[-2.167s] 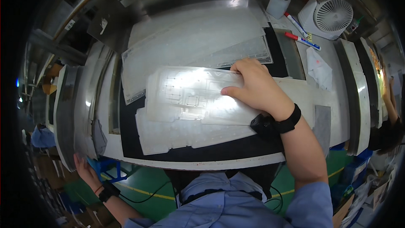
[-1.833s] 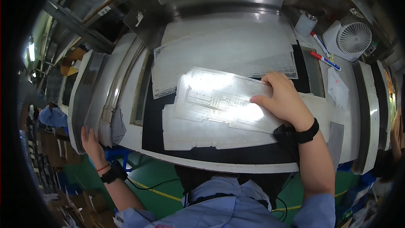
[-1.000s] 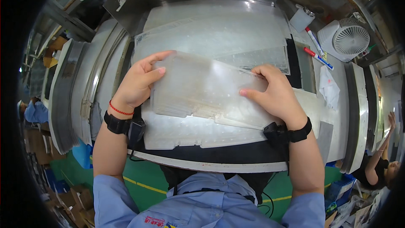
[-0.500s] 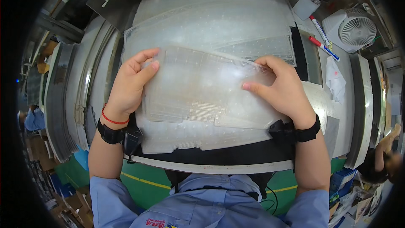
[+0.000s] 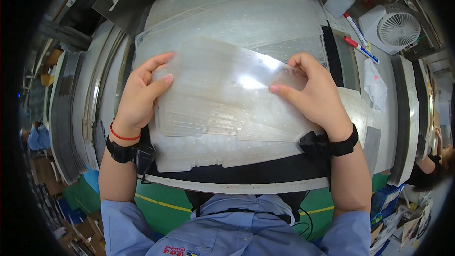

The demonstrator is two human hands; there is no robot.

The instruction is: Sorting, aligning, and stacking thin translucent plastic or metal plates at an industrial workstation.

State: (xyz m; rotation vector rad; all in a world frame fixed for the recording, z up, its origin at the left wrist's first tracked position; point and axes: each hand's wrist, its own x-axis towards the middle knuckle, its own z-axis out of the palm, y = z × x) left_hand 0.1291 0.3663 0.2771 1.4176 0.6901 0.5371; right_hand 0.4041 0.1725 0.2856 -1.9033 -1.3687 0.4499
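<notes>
Between left hand [image 5: 137,102] and right hand [image 5: 315,99], clear plastic sheet [image 5: 227,95] held.

left hand [image 5: 140,97]: raised, fingers curled, pinching | right hand [image 5: 315,97]: raised, fingers curled, pinching

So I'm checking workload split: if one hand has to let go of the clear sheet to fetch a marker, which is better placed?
Probably the right hand: the markers lie at the bench's far right, while the left hand grips the clear sheet opposite.
</notes>
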